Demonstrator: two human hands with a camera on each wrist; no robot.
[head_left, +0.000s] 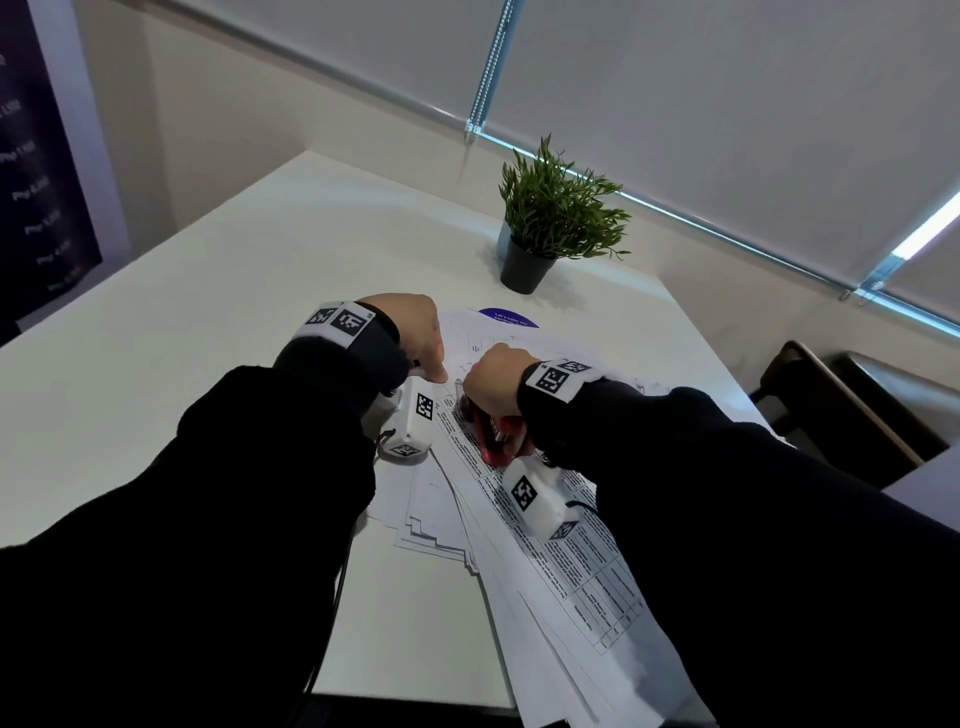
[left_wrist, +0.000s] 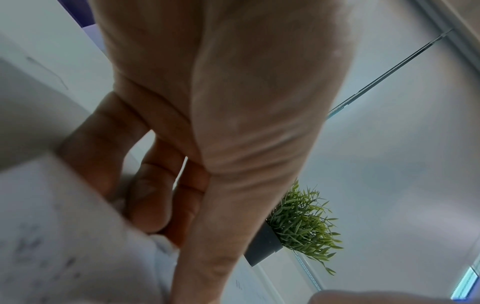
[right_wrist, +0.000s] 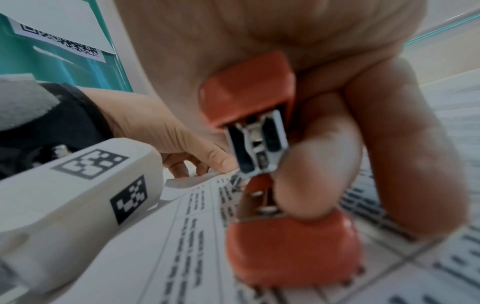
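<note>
A fanned stack of printed sheets (head_left: 545, 571) lies on the white table (head_left: 182, 338). My left hand (head_left: 439, 373) pinches the stack's far corner, thumb on top and fingers underneath; the left wrist view shows this hand (left_wrist: 166, 216) at the edge of the sheets (left_wrist: 64, 226). Just right of it, my right hand (head_left: 493, 379) grips a red stapler (head_left: 493, 439). In the right wrist view its fingers (right_wrist: 324, 164) curl round the stapler (right_wrist: 285, 246), whose metal mouth sits over the corner of the sheets (right_wrist: 182, 246), close to the left hand (right_wrist: 207, 162).
A potted green plant (head_left: 524, 270) stands at the table's far side, with a round purple sticker (head_left: 506, 317) partly under the papers. A dark chair (head_left: 831, 405) is at the right. Roller blinds cover the window behind. Bare tabletop lies to the left.
</note>
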